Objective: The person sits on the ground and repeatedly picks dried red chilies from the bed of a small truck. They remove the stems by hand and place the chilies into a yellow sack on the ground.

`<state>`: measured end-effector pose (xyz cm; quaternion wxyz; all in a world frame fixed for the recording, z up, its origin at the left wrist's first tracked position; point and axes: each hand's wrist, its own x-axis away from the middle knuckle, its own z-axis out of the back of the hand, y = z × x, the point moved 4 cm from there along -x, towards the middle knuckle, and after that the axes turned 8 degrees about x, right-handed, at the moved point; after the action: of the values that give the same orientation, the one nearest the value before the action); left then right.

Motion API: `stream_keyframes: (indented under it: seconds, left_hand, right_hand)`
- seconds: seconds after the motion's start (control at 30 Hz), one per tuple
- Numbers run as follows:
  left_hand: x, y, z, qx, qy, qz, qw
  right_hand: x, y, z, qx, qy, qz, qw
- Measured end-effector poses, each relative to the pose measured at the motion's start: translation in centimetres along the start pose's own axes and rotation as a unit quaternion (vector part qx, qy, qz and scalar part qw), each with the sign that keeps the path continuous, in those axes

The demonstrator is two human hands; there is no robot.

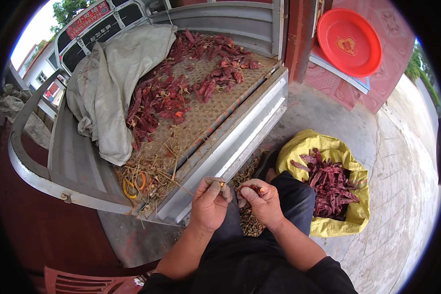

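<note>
My left hand [212, 202] pinches a small chili stem piece [222, 183] between thumb and forefinger, above my lap. Close on its right, my right hand [261, 203] grips a dried red chili pepper [255, 189], mostly covered by the fingers. Loose dried red chilies [161, 104] lie across the rusty bed [194, 121] of a small truck before me. To the right, a yellow woven sack [297, 145] stands open on the ground, filled with dried chilies [329, 191]. A heap of plucked stems [253, 220] lies on the ground between my legs.
A grey woven sheet [114, 77] covers the truck bed's left part. Straw and stems [158, 180] lie near its corner beside yellow and orange rings [129, 188]. The metal side panel [235, 147] edges the bed. A red basin [349, 42] sits at upper right, a red plastic chair [88, 281] at lower left.
</note>
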<state>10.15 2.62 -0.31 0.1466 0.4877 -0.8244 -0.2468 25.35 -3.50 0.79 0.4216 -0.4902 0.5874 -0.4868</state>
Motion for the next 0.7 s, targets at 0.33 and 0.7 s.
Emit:
stream_keyframes:
  seconds: [0.33, 0.7]
  left_hand:
    - [-7.3, 10.6, -1.0, -0.751, -0.007, -0.156, 0.641]
    - [-21.8, 17.5, 8.0, -0.897, 0.098, 0.022, 0.431]
  right_hand:
    - [2.8, -2.0, 25.6, 0.633, 0.29, -0.024, 0.718]
    - [3.0, 4.9, 22.6, 0.412, 0.202, -0.056, 0.887]
